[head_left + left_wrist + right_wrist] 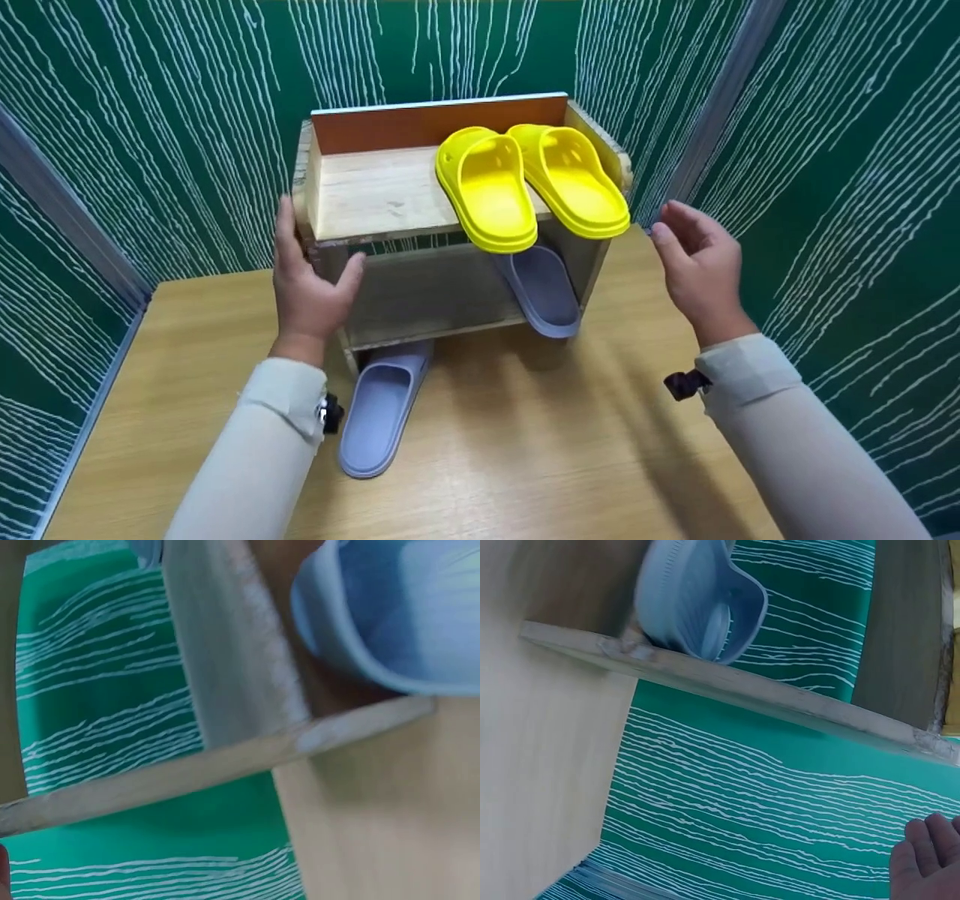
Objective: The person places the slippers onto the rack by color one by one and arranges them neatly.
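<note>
A small wooden shoe rack [379, 196] stands on the table. My left hand [309, 292] is at its left side, fingers straight along the outer side panel and thumb spread toward the front. To the right, apart from the rack, my right hand [703, 271] hovers with fingers loosely bent and nothing in it. Two yellow clogs [496, 202] sit side by side on the top shelf, toes to the back. One grey clog [546, 294] juts from the middle shelf at the right. Another grey clog [377, 412] pokes out from the bottom left, its toe hidden under the rack.
Green walls [862, 165] with white drip lines enclose the table on the left, back and right. The wooden tabletop [510, 450] extends in front of the rack. A reddish-brown back board [375, 133] rises behind the top shelf.
</note>
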Demonstrator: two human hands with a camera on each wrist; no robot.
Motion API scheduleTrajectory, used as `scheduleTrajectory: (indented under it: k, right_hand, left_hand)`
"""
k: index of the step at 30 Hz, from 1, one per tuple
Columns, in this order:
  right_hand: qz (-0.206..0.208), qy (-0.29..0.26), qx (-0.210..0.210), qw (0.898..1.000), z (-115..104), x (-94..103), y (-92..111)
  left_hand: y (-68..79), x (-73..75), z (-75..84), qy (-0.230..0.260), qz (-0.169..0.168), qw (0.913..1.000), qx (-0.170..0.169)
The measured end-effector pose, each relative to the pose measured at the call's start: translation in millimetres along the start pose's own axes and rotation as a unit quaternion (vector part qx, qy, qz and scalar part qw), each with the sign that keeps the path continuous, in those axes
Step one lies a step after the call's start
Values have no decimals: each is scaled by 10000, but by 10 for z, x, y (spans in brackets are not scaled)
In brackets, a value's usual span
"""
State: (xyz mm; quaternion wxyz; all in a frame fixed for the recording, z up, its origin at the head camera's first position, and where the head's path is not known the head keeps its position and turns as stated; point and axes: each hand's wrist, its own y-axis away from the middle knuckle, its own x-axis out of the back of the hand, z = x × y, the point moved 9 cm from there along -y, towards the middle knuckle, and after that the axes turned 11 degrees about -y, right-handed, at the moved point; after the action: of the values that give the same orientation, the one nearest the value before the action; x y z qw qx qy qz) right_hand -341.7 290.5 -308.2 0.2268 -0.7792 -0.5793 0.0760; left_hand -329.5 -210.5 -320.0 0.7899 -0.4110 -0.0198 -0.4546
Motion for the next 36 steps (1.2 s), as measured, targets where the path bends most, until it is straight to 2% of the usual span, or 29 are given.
scheduleTrajectory:
  k: [8,17,23,27,31,36]
  right_hand:
    - [-181,-106,118,9997,-171,-97,-211]
    - [-565,-286,199,9978,-277,-295,-454]
    - [-767,-755,-45,9942,-242,-391,-602]
    - [-846,-846,-290,9924,-204,-426,-665]
    - [-957,-871,-409,9907,-189,-476,-702]
    - [-981,-1037,-557,9882,-190,-509,-732]
  left_hand:
    - [351,25,-355,84,49,9988,487]
    - [878,-22,-642,-4,-229,9946,1008]
    - [1252,-129,-759,73,-471,9887,1418]
    - [1454,-194,-823,37,-608,9866,1516]
    - [1605,-237,-864,80,-713,9857,1522]
    - [1735,-301,-914,64,-1003,9827,1558]
